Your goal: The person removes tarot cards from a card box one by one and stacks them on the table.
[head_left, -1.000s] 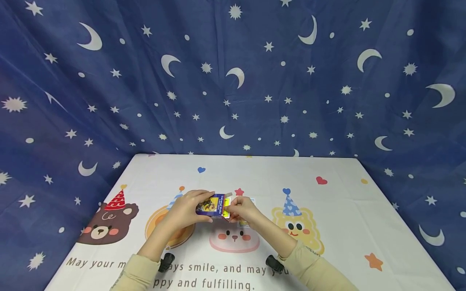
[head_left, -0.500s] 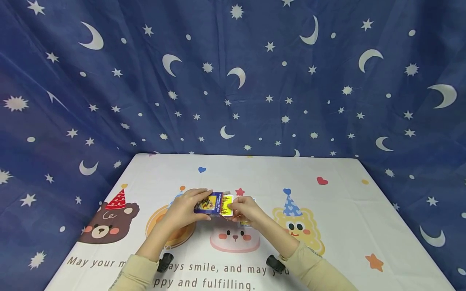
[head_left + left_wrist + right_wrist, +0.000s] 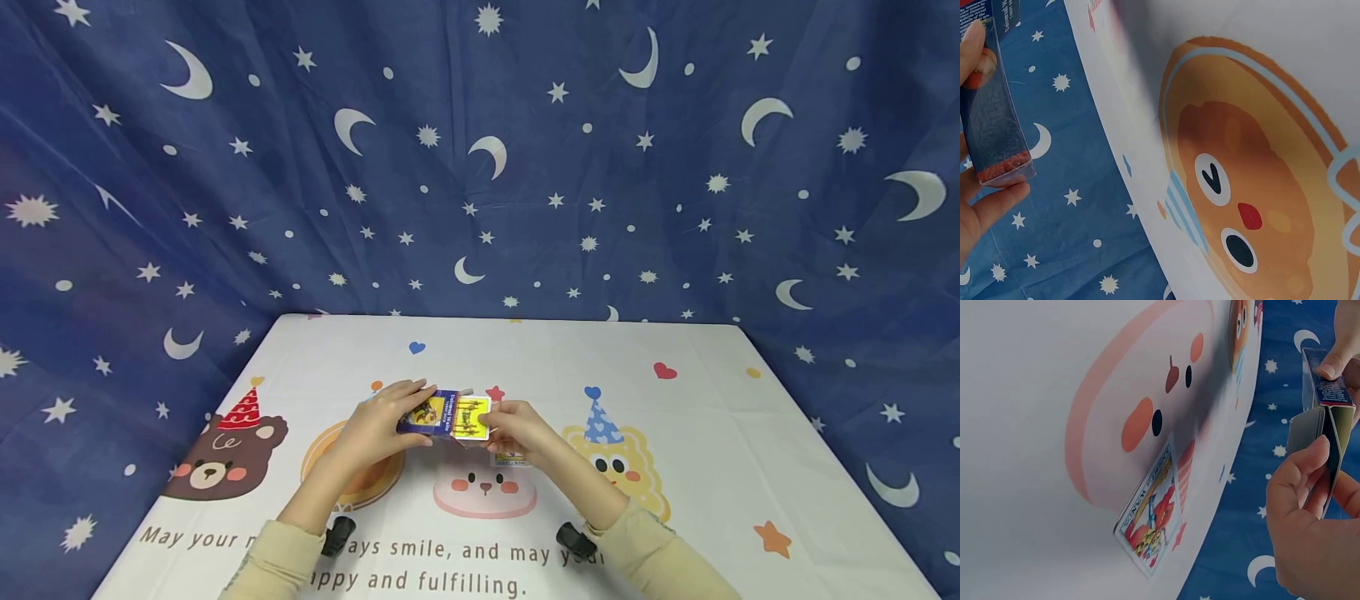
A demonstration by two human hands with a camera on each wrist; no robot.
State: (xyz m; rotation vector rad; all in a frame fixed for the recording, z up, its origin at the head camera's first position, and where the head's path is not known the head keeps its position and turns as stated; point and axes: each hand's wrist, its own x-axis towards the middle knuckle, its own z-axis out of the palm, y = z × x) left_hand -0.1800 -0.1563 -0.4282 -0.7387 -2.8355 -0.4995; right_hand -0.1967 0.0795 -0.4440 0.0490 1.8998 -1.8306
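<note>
My left hand grips a dark blue tarot card box above the table, fingers on its far side and thumb on the near side. A yellow-faced stack of cards sticks partway out of the box's right end. At the outer edge of this stack, my right hand pinches it between thumb and fingers. In the right wrist view the open flap stands beside the cards. One loose picture card lies on the cloth below my right hand, mostly covered by that hand in the head view.
A white tablecloth printed with cartoon faces and lettering covers the table. Behind and at both sides hangs a dark blue curtain with moons and stars. A black wrist device shows by each forearm.
The card stack has slid farther out of the box, to the right, with my right hand. My left hand and the box have shifted slightly left and up.
</note>
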